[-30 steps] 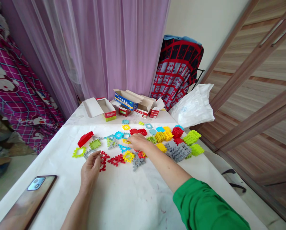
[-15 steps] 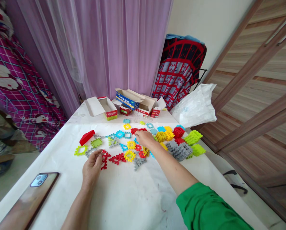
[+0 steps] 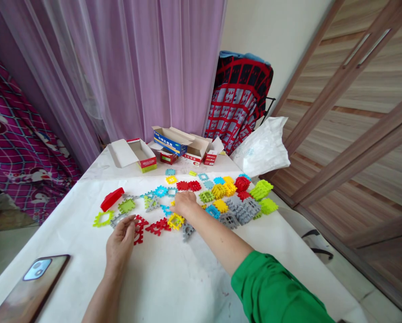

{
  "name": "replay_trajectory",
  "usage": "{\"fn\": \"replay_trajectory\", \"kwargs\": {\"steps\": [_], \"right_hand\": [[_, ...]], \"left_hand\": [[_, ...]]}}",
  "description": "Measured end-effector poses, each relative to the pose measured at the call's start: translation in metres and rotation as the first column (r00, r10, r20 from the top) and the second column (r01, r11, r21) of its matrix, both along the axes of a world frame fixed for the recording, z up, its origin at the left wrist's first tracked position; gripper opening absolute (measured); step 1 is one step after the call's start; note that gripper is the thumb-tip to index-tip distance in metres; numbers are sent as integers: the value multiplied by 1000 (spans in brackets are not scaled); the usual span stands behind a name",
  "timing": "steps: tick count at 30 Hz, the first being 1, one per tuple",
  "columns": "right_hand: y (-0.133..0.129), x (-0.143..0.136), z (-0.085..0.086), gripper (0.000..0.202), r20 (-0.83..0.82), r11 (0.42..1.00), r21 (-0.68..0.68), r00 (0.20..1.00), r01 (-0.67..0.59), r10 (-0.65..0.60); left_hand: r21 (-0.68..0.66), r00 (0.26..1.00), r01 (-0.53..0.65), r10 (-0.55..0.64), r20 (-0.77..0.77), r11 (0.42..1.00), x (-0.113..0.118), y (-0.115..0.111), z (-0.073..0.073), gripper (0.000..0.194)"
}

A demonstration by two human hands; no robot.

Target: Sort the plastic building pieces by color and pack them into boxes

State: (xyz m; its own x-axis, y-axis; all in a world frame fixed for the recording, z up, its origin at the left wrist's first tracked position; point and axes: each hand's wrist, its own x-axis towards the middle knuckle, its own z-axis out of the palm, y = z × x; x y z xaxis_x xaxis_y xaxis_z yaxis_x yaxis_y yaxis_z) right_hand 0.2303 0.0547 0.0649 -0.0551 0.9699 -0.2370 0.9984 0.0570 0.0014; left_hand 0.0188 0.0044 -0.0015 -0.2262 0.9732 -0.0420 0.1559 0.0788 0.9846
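Note the white tabletop [image 3: 174, 282] beneath right grip [image 3: 186, 204] and left grip [image 3: 120, 237], with open boxes [image 3: 194, 154] beyond. Right of right grip, see stacked grey pieces [image 3: 246, 210]. Just beside left grip's half-curled fingers, find a red piece [image 3: 140, 224] — touched or grasped, cannot tell. At right grip's bent fingertips, spot a yellow piece [image 3: 173, 203] — pinched or not, cannot tell. Probably light, stiff, slightly slick; best taken by toothed edges.
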Motion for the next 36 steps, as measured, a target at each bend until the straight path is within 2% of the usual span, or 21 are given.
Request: {"fn": "replay_trajectory", "kwargs": {"steps": [4,8,11,14,18,22,27,36], "right_hand": [[0,-2,7,45,22,996,-41,997,74,-73],[-4,16,21,45,-12,999,-33,1000,14,-14],[-8,52,35,45,-23,996,27,996,-88,89],[-12,103,51,43,70,979,86,981,-187,181],[-18,167,67,43,225,980,86,962,-178,155],[-21,208,67,48,332,981,21,927,-195,177],[-20,225,59,44,386,970,-29,892,-243,235],[-22,224,58,41,405,971,-62,884,-229,234]], "left_hand": [[25,1000,15,-15,-7,1000,-1,1,-3,50],[28,1000,12,-12,-11,1000,-2,2,-5,51],[17,1000,7,-7,3,1000,-1,3,-7,50],[6,1000,-3,3,15,1000,-1,3,-8,47],[1,1000,-9,9,-1,1000,-1,4,-7,47],[-22,1000,-16,16,-18,1000,-2,4,-6,47],[-1,998,-14,14,-65,1000,-3,3,-6,45],[16,996,-9,10,-86,1000,-3,3,-5,45]]}}
